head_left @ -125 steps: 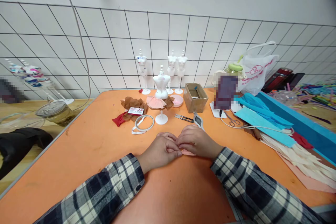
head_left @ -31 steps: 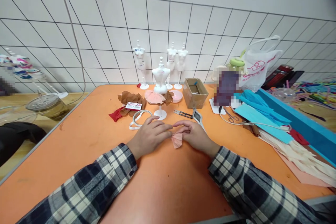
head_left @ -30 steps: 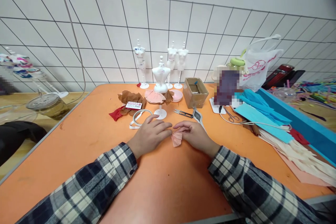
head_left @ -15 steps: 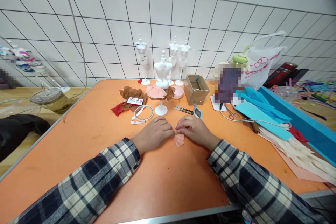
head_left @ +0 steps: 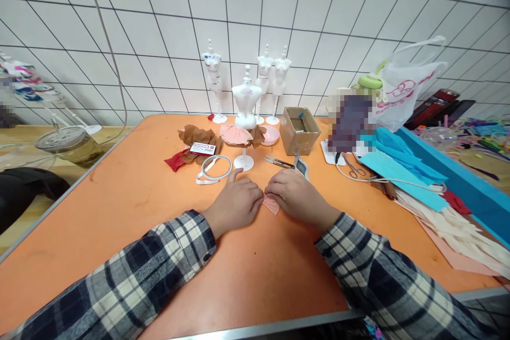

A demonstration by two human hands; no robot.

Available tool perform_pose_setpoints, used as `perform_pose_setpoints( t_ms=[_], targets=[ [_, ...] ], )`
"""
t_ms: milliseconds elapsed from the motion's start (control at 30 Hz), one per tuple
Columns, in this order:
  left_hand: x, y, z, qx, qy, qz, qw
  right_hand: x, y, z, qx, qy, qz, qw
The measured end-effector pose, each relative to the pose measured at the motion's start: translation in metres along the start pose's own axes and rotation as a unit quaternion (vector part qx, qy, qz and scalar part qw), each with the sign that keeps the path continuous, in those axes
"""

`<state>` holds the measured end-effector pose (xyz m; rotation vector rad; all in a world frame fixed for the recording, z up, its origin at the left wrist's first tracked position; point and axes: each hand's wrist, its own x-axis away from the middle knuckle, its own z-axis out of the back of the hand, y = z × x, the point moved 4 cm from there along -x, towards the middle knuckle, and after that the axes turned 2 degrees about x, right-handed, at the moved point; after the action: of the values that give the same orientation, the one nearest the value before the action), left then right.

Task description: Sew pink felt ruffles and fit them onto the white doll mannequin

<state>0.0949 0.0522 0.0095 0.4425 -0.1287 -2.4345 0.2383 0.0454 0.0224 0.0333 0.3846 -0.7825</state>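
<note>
A small pleated piece of pink crepe paper [head_left: 272, 204] lies between my hands, low over the orange table [head_left: 255, 287]. My left hand [head_left: 238, 203] pinches its left edge, thumb raised a little. Fingers bent together, my right hand [head_left: 297, 195] grips its upper right side. Beyond them stands a white mannequin [head_left: 246, 101] with a pink and brown paper skirt [head_left: 236, 134] around its base. A roll of white tape [head_left: 216, 168] rests beyond my left hand, and small black-handled snips [head_left: 279, 162] lie just past my right hand.
Three more mannequins stand by the tiled wall. A cardboard box [head_left: 299, 130] is at the back, with crumpled brown paper [head_left: 198, 137] to the left. On the right are scissors [head_left: 354, 167], blue paper [head_left: 402, 178], cream strips [head_left: 450, 223] and a plastic bag [head_left: 406, 90].
The view has tilted slightly. My hands have closed in around the pink paper, so less of it shows, and my left thumb now sticks up.
</note>
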Motion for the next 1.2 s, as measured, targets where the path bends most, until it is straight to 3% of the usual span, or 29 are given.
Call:
perform_pose_setpoints(
  t_ms=[200, 300, 400, 467, 633, 700, 767, 833, 933, 1000, 1067, 1133, 1200],
  targets=[
    [-0.002, -0.006, -0.004, 0.077, 0.029, 0.127, 0.988, 0.001, -0.019, 0.01, 0.116, 0.057, -0.009, 0.992],
    [-0.003, -0.013, -0.008, 0.184, 0.049, 0.202, 0.961, 0.001, -0.029, 0.011, 0.161, 0.066, 0.007, 0.985],
    [-0.002, -0.02, -0.015, 0.353, 0.082, 0.276, 0.89, 0.002, -0.035, 0.011, 0.201, 0.087, 0.021, 0.975],
    [-0.001, -0.022, -0.017, 0.451, 0.108, 0.29, 0.837, 0.003, -0.036, 0.01, 0.223, 0.1, 0.022, 0.969],
    [0.002, -0.019, -0.021, 0.625, 0.146, 0.27, 0.717, 0.008, -0.036, 0.008, 0.188, 0.146, -0.005, 0.971],
    [0.002, -0.017, -0.021, 0.661, 0.145, 0.246, 0.694, 0.009, -0.033, 0.01, 0.112, 0.177, -0.044, 0.977],
    [0.002, -0.017, -0.019, 0.655, 0.148, 0.223, 0.706, 0.008, -0.026, 0.01, -0.017, 0.205, -0.114, 0.972],
    [0.002, -0.017, -0.014, 0.615, 0.158, 0.207, 0.744, 0.007, -0.015, 0.005, -0.182, 0.214, -0.198, 0.939],
    [0.002, -0.017, -0.005, 0.549, 0.145, 0.174, 0.805, 0.007, 0.0, -0.012, -0.418, 0.154, -0.307, 0.841],
    [0.002, -0.015, 0.0, 0.514, 0.111, 0.143, 0.839, 0.008, 0.005, -0.025, -0.536, 0.085, -0.338, 0.769],
    [0.002, -0.014, 0.004, 0.489, 0.064, 0.115, 0.862, 0.011, 0.008, -0.034, -0.609, 0.032, -0.337, 0.717],
    [0.003, -0.012, 0.005, 0.463, 0.01, 0.091, 0.881, 0.014, 0.013, -0.04, -0.638, -0.011, -0.329, 0.696],
    [0.003, -0.01, 0.005, 0.417, -0.038, 0.064, 0.906, 0.016, 0.017, -0.042, -0.629, -0.054, -0.318, 0.708]
  ],
)
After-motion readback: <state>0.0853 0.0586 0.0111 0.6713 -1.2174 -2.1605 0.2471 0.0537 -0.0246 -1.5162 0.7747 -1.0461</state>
